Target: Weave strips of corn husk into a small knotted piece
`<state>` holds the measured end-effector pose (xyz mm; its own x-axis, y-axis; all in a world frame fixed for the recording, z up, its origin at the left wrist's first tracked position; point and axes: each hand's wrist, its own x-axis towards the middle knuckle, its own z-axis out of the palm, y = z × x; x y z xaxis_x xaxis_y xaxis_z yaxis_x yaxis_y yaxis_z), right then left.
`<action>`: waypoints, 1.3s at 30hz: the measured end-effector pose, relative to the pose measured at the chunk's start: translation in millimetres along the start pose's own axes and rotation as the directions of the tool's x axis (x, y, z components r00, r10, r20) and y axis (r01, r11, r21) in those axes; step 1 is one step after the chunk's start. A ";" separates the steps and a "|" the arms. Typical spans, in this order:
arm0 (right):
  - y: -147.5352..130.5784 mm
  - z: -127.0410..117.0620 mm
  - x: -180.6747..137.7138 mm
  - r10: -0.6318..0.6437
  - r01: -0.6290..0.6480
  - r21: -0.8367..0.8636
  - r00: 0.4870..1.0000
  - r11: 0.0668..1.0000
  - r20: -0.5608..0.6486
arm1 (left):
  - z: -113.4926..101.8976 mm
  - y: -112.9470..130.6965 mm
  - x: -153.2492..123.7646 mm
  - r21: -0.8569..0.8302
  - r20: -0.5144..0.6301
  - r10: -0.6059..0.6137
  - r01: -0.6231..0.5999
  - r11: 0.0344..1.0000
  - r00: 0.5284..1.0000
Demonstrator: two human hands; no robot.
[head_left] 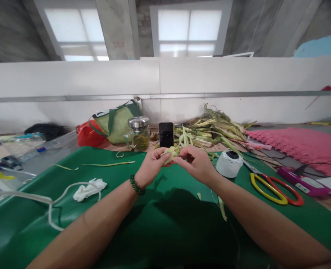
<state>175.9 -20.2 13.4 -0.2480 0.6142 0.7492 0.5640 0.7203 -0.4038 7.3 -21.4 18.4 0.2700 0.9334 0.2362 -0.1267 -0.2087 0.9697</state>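
Note:
My left hand (150,164), with a dark green bead bracelet (136,185) at the wrist, is closed around a small folded pale green husk bundle (171,152). My right hand (198,164) meets it from the other side, thumb and forefinger pinched together at its edge. What those fingertips hold is too small to make out. Both hands are above a green mat (165,224). Near my right wrist stands a white thread cone (229,164). A thin thread lies below my right forearm, beside a pale husk strip (222,209).
A phone (166,135) stands upright behind my hands, beside a glass jar mug (139,138). Green husks (215,127) are heaped at the back. Scissors (274,188) lie at right. White tissue (89,189) and a white cable (22,195) lie at left.

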 end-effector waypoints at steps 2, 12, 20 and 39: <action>-0.2 -0.8 2.1 0.021 -0.026 0.059 0.996 0.998 0.085 | -0.1 -0.8 0.2 0.017 -0.024 0.003 -0.003 1.000 1.000; -1.2 0.1 3.0 0.042 -0.074 0.151 0.977 0.986 0.207 | 2.7 -0.8 0.4 -0.146 -0.117 -0.093 0.075 0.986 0.989; -1.7 -7.0 3.1 0.016 -0.054 0.141 0.966 0.989 0.257 | 0.9 -0.7 1.6 -0.154 -0.142 -0.053 0.031 0.988 0.988; 6.2 -4.1 2.7 -0.303 0.296 0.120 0.952 0.948 0.048 | 1.7 0.8 0.4 -0.018 -0.095 0.101 -0.103 0.994 0.990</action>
<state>182.0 -15.4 15.0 -0.4445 0.3813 0.8106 0.3667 0.9030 -0.2237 8.9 -21.7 19.4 0.1636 0.9310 0.3262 -0.1712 -0.2989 0.9388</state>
